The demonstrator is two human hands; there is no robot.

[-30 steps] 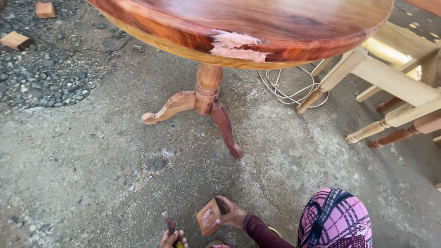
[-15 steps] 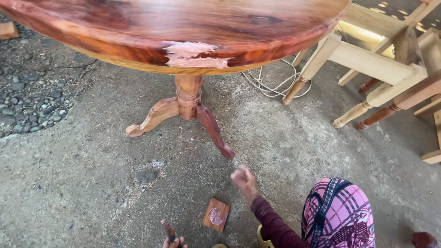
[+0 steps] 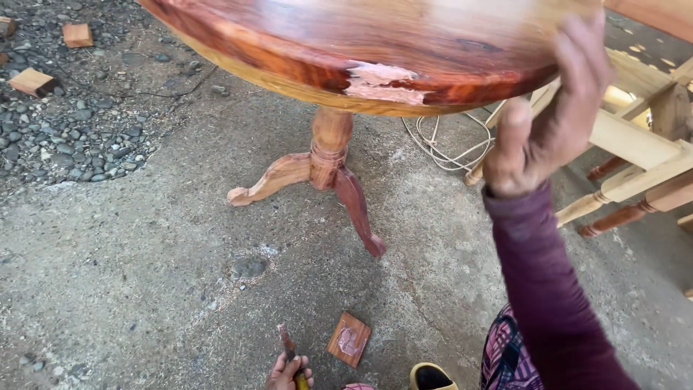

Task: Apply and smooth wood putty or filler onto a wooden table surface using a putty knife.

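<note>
We raise our right hand (image 3: pixel 548 115) to the rim of the round bench (image 3: pixel 404 43), fingers spread flat against the glossy red-brown top and thumb under the edge; the grip is open and clasps nothing, only resting on the wood. Our left hand (image 3: pixel 290 372) sits low at the bottom edge of the view, its grip closed around one slim tool (image 3: pixel 287 345), whose dark blade points up and away from us. The handle is hidden in the fist, so we cannot tell what kind of tool it is.

The bench stands on one turned post (image 3: pixel 330 148) with three curved feet showing, set on the concrete floor (image 3: pixel 130 274). On its rim, facing us, we see one pale patch (image 3: pixel 379 81) where the finish gives way to a lighter, rough-looking surface. It lies well to the left of our right hand.

One small wood tile (image 3: pixel 349 339) lies flat on the floor just right of the tool, apart from it, with a pinkish smear on its face. Beside it at the bottom edge we see one yellow shoe tip (image 3: pixel 429 375) and our patterned garment (image 3: pixel 505 354).

To the upper left, gravel (image 3: pixel 65 137) borders the concrete, and we count three wood blocks (image 3: pixel 32 81) on it. Behind the post one coil of pale cord (image 3: pixel 444 148) lies on the floor. At the right stand unfinished chair frames (image 3: pixel 635 152), overlapping too much to count.
</note>
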